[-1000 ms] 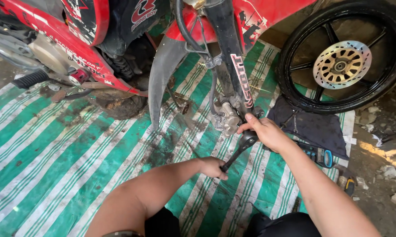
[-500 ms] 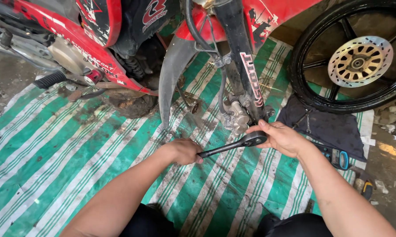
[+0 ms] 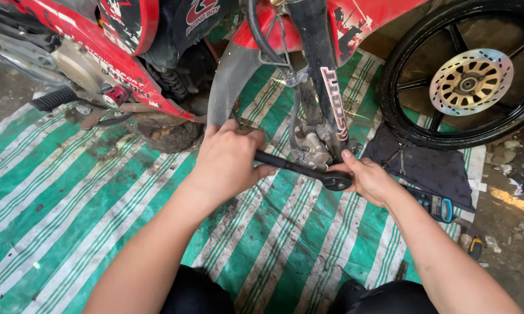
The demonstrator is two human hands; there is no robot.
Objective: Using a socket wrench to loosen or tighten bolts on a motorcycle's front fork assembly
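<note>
Head view, ratchet wrench (image 3: pixel 299 168): black, long axis running from upper left to lower right, nearly level, held just above the green-and-white striped tarp (image 3: pixel 70 221).
Head view, left hand (image 3: pixel 230 163): fingers wrapped shut around the handle end; the handle runs out of the fist to the right.
Head view, right hand (image 3: pixel 369 181): fingers curled about the wrench head (image 3: pixel 337 181), thumb up along the fork; cupping it, not a full fist.
Head view, nearer hand: right, at the head end, just below the brake caliper (image 3: pixel 314 148).
Head view, fork leg (image 3: pixel 326 87): black, upright, touching the wrench-head area; the fastener itself is hidden.
Head view, surroundings: red motorcycle body (image 3: pixel 70 35) upper left; loose black wheel (image 3: pixel 465 75) with disc, well apart at right; dark cloth (image 3: pixel 424 168) beneath it.
</note>
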